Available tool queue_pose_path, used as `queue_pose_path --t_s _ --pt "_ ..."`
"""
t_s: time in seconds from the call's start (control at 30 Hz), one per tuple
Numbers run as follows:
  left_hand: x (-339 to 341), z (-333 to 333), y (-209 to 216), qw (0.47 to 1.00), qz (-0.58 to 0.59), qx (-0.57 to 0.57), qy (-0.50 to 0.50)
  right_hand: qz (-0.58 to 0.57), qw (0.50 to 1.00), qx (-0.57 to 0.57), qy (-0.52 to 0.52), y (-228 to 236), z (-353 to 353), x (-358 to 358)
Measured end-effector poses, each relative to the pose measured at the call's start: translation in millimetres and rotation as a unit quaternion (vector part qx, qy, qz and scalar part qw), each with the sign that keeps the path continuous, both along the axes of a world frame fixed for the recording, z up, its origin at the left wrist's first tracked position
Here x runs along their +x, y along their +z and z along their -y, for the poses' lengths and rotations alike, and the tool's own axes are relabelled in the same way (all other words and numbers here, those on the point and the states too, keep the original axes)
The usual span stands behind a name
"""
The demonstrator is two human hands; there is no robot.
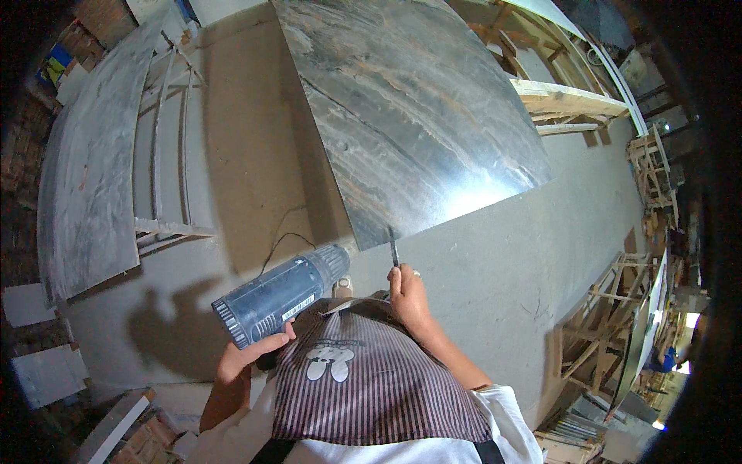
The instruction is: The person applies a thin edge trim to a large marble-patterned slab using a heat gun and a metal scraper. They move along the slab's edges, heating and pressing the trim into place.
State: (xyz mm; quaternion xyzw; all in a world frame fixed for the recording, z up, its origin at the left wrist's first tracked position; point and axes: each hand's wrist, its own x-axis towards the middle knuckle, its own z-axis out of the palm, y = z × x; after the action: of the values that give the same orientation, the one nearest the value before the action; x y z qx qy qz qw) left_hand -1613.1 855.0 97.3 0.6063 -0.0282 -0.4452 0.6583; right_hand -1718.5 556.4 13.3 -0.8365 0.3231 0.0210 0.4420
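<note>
My left hand (261, 349) is closed around the lower rear of a dark blue-grey heat gun (280, 295). Its ridged nozzle end points up and right, toward the near corner of a large grey marble-patterned slab (417, 108). A thin dark cord runs behind the gun. In my right hand (408, 295), fingers pinch a slim dark tool, like a narrow blade or scraper (393, 247). The tip of that tool overlaps the slab's near edge; whether it touches the surface, I cannot tell. Light glares off the slab near its right corner.
Another grey slab (100, 170) lies at the left on a metal frame (174, 228). Wooden supports (572, 100) stand at the far right, and more wooden racks (603, 317) at the near right. Grey concrete floor (487, 271) runs between them. A striped apron (379, 387) covers my front.
</note>
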Motion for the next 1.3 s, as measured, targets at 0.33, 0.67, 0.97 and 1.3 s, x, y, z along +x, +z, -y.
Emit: queue_pose_path --t_s 0.33,0.67,0.97,1.3 --pt "-1.3 -1.9 -0.7 1.0 -0.012 -0.005 0.023 -0.008 0.993 -0.012 0.115 -7.6 -6.5 -5.1" --pt "-0.2 -9.1 -7.8 0.999 0.045 -0.005 -0.005 -0.043 0.963 -0.14 0.227 -9.2 23.8 -6.5" --pt "-1.9 -3.3 3.7 0.998 0.053 0.024 -0.005 0.096 0.953 -0.202 0.204 -40.2 55.5 15.1" --pt "-5.2 -12.3 -18.5 0.997 0.074 0.02 -0.033 0.145 0.941 -0.223 0.209 -14.2 62.6 36.1"
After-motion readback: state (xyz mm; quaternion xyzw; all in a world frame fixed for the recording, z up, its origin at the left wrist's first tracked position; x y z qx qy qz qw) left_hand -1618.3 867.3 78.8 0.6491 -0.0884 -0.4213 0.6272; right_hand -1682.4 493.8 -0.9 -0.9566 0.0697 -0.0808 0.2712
